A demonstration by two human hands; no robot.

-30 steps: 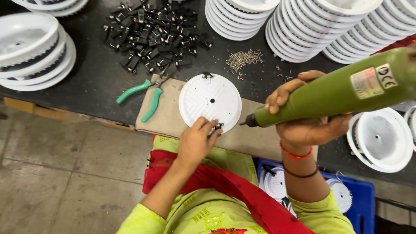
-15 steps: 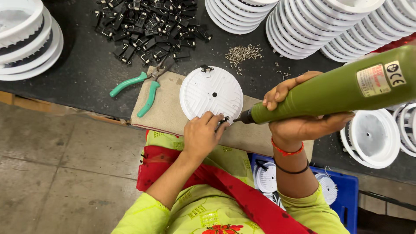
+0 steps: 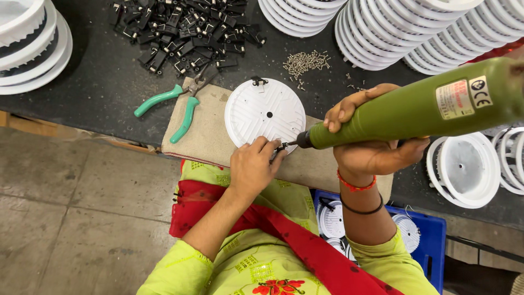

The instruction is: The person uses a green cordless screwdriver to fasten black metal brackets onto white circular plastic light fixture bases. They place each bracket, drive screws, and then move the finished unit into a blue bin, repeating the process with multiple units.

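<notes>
White round housing (image 3: 266, 116) lies back-up on the tan cloth pad (image 3: 210, 139) at the near edge of the dark bench (image 3: 98, 93); my left hand (image 3: 252, 166) presses on its near rim, fingers drawn together and pinching a small black clip (image 3: 279, 147) against the edge; my right hand (image 3: 371, 136) is wrapped tight around the green electric screwdriver (image 3: 415, 112), its bit touching that clip. One clip (image 3: 258, 82) already sits fixed at the far rim, so I judge this piece roughly half done, the near clip being fastened now; whether its screw is seated I cannot tell. Loose black clips (image 3: 185, 30) and small screws (image 3: 305, 61) lie beyond the pad; green-handled pliers (image 3: 180, 104) rest at its left corner; stacks of white housings (image 3: 393, 27) stand along the far side, and a blue crate (image 3: 431, 240) below the bench holds a few more.
</notes>
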